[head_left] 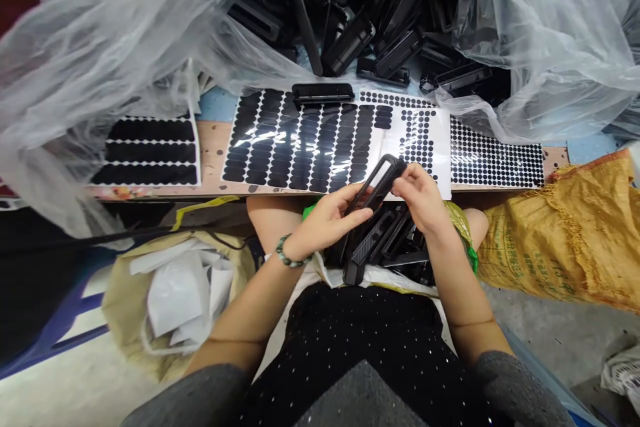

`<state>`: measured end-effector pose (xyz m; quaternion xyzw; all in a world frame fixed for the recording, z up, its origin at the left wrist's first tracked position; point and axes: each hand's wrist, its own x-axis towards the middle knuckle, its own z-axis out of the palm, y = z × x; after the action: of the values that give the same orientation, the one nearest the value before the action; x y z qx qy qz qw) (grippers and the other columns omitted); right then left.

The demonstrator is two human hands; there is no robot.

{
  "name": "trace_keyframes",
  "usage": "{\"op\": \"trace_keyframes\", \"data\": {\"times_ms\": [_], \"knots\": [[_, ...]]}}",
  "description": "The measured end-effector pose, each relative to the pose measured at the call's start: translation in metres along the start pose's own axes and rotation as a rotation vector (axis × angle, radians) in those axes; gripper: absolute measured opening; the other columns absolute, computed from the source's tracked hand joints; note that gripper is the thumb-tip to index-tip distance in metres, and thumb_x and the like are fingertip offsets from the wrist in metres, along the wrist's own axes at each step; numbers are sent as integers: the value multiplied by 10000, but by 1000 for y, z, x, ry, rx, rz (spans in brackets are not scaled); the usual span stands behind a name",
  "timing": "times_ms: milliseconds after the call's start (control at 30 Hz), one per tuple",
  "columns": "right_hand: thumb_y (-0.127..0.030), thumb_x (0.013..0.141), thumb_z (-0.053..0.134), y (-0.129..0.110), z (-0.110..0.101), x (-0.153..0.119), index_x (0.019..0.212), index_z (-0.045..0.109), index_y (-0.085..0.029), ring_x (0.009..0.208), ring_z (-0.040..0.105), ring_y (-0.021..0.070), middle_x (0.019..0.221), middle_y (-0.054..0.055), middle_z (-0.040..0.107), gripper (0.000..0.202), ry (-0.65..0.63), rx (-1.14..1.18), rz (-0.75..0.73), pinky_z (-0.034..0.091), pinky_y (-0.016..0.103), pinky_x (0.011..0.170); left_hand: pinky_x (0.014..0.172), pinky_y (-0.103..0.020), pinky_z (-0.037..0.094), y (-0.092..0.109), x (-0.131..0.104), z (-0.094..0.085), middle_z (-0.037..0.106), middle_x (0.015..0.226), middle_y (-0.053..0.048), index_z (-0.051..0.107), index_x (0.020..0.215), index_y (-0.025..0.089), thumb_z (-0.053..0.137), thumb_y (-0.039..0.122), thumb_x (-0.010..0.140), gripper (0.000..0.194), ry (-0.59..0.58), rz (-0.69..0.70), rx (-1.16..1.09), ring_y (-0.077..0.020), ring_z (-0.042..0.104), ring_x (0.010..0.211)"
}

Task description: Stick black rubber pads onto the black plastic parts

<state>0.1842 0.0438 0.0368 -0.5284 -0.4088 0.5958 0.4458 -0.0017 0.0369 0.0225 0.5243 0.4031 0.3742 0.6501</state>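
Observation:
My left hand (334, 217) is wrapped round the lower end of a black plastic frame-shaped part (379, 185), which is held tilted above my lap. The fingers of my right hand (419, 192) are pinched at the part's upper end; whether a small sticker is between them is too small to tell. Behind the hands lies a sheet of long black stickers (305, 140), and beside it a sheet of round black dots (417, 137). One black part (323, 93) rests on the back edge of the long-sticker sheet. More black parts (385, 240) lie in my lap under the hands.
Black parts (350, 40) are heaped at the back between clear plastic bags (125, 33). Another dot sheet (495, 153) lies right, another long-sticker sheet (153, 150) left. A bag of white paper scraps (180, 287) stands lower left, a yellow woven sack (565, 233) at right.

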Motion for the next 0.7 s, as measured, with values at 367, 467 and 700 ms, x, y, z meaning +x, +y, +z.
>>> {"op": "trace_keyframes", "data": {"times_ms": [367, 467, 700], "knots": [[-259, 876, 530, -10, -45, 11, 805, 636, -217, 775, 579, 167, 838, 26, 635, 134, 14, -829, -132, 480, 343, 781, 1008, -388, 485, 14, 66, -57, 710, 989, -41, 727, 901, 245, 726, 162, 730, 191, 230, 206, 262, -261, 619, 1071], [-160, 829, 558, 2, -33, 21, 769, 604, -217, 780, 545, 181, 831, 29, 582, 94, -23, -1016, -124, 462, 351, 785, 1239, -450, 209, -9, 121, -76, 649, 1125, -46, 675, 809, 265, 736, 24, 610, 318, 429, 306, 224, -306, 406, 1346], [-92, 821, 529, 12, -18, 16, 735, 475, -221, 834, 523, 194, 871, 51, 544, 164, -137, -1138, -41, 445, 353, 793, 1244, -481, 229, -6, 139, -86, 615, 1147, 1, 509, 741, 227, 756, 122, 714, 270, 410, 232, 161, -257, 237, 1466]]}}
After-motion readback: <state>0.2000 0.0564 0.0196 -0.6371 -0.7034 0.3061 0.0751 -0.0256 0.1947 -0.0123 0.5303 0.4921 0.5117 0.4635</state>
